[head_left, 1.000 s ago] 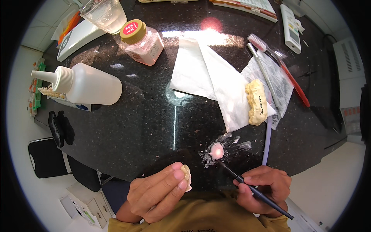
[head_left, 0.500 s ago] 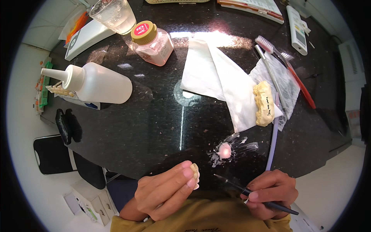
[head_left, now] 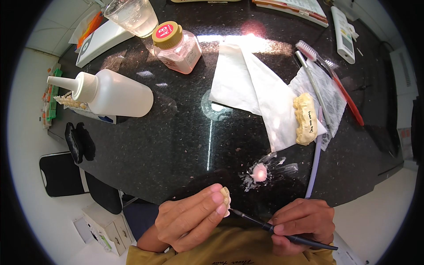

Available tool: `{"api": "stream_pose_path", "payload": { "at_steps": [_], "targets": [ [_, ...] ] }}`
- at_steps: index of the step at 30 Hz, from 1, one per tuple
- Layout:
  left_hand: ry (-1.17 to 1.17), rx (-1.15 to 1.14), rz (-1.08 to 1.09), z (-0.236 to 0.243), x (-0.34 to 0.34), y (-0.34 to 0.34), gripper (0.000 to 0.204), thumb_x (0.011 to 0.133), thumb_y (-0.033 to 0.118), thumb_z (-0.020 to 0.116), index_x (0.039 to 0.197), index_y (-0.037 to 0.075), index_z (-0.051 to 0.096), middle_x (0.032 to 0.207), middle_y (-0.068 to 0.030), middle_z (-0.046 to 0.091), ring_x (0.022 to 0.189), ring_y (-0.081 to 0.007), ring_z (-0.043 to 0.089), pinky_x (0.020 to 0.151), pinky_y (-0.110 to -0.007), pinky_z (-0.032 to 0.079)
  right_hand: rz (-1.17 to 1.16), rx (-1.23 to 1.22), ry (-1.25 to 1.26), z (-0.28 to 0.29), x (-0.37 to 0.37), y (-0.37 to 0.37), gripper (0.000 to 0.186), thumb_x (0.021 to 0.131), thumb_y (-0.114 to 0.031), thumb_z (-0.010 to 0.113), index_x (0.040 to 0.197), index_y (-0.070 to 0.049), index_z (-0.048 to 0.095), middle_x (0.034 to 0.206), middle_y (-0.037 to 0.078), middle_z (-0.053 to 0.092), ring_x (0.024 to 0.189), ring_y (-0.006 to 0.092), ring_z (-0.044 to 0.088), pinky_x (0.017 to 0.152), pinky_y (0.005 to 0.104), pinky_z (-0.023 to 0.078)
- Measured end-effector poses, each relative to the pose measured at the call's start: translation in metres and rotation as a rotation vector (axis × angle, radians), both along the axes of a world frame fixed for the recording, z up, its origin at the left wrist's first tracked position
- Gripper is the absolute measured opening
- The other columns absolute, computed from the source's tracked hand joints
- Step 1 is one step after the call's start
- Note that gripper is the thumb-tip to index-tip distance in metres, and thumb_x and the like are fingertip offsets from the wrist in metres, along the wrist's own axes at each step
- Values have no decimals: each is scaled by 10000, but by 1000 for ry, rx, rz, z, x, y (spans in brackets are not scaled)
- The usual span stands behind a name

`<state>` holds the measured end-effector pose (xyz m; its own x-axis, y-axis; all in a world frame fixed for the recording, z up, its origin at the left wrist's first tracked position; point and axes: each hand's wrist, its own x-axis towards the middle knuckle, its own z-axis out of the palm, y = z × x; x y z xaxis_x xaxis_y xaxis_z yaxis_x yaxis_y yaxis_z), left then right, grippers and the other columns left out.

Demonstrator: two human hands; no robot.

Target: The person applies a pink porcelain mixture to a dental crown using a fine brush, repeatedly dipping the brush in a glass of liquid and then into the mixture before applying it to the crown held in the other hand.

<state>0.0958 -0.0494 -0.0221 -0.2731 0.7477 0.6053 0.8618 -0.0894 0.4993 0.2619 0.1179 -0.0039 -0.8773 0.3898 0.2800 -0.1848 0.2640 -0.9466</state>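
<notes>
Close to my body, my left hand [head_left: 192, 218] pinches a small cream-and-white dental piece that looks like a row of artificial teeth [head_left: 226, 201] between thumb and fingers. My right hand [head_left: 304, 226] grips a thin black brush [head_left: 270, 228] like a pen. Its fine tip points left and reaches the lower edge of the teeth; whether it touches cannot be made out. Beyond the hands, a pink mound of soft material [head_left: 259, 172] sits on the dark table amid whitish smears. A yellowish dental cast [head_left: 304, 119] with handwriting lies on folded white tissue [head_left: 234, 84].
At the left stands a white squeeze bottle [head_left: 121, 93] lying over small boxes. Behind it are a pink-filled jar with gold lid [head_left: 179, 48] and a clear cup [head_left: 137, 20]. A red toothbrush [head_left: 349, 99], a metal tool [head_left: 316, 90], a lilac tube [head_left: 314, 170] and a white remote [head_left: 343, 37] lie rightward.
My right hand has moved left, bringing the brush tip from open space to the edge of the teeth. My left hand stays nearly still; the whole view has shifted slightly.
</notes>
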Motion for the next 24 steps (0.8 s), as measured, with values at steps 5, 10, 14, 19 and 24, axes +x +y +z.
{"api": "stream_pose_path", "payload": {
  "at_steps": [5, 10, 14, 19, 24],
  "targets": [
    [-6, -4, -1, 0, 0, 1, 251, 743, -33, 790, 969, -45, 681, 1005, -168, 688, 894, -282, 726, 747, -296, 642, -3, 26, -14, 1, -1, 0, 249, 674, -7, 817, 857, -12, 648, 767, 112, 675, 645, 235, 707, 580, 291, 598],
    [-11, -10, 1, 0, 0, 1, 248, 747, -27, 789, 969, -40, 680, 1011, -166, 689, 900, -280, 726, 746, -294, 641, 35, -11, 1, -1, -5, 3, 249, 675, -10, 817, 857, -11, 647, 768, 119, 677, 645, 235, 707, 576, 288, 596],
    [-14, -21, 0, 1, 0, -1, 242, 753, -21, 786, 970, -37, 680, 1021, -165, 690, 901, -279, 726, 745, -287, 640, 15, 15, 2, 0, -1, 2, 248, 677, -11, 816, 859, -12, 647, 769, 121, 678, 637, 232, 704, 577, 285, 596],
    [-21, -30, -11, 2, 0, 0, 240, 755, -24, 781, 972, -38, 679, 1021, -167, 689, 904, -281, 726, 744, -287, 640, -6, 30, 10, -1, -1, 0, 252, 677, -12, 816, 859, -14, 642, 768, 113, 677, 632, 231, 702, 572, 284, 595],
    [-32, -28, -13, 1, 0, -1, 239, 755, -25, 779, 971, -41, 677, 1020, -172, 689, 907, -283, 725, 749, -297, 641, 32, 51, -12, 0, -3, 2, 268, 674, -13, 821, 869, -17, 637, 764, 107, 674, 636, 231, 706, 574, 285, 596]
  ]
}}
